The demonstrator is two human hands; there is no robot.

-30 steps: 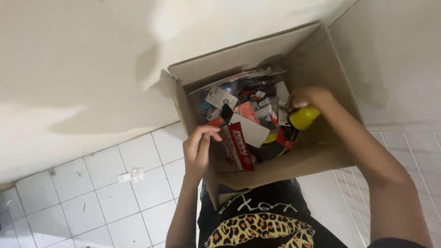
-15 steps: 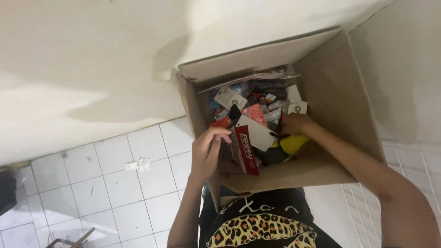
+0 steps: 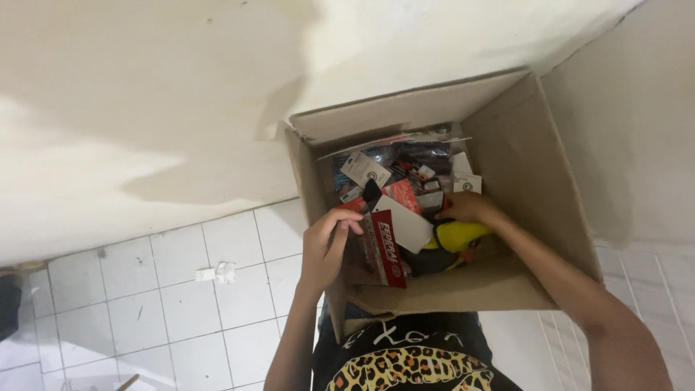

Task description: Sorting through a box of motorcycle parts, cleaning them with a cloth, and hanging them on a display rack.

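An open cardboard box (image 3: 523, 168) stands against a white wall, full of several carded packets and small packaged items. My left hand (image 3: 324, 247) reaches in at the box's near left side, its fingers curled on the edge of a long red packet (image 3: 389, 253) with a white card (image 3: 407, 224) beside it. My right hand (image 3: 468, 207) is deeper in the box at the right, closed over the top of a yellow object (image 3: 461, 236) that lies among the packets. Whatever lies lower in the box is hidden.
The box sits on a white tiled floor (image 3: 181, 304) in a corner between two white walls. A small crumpled white scrap (image 3: 216, 273) lies on the tiles to the left. A dark object (image 3: 7, 304) shows at the left edge. My black printed shirt (image 3: 405, 358) fills the bottom.
My right hand has gone down from above the packets into the box with the yellow object. My left hand has shifted slightly along the red packet. The view has moved closer.
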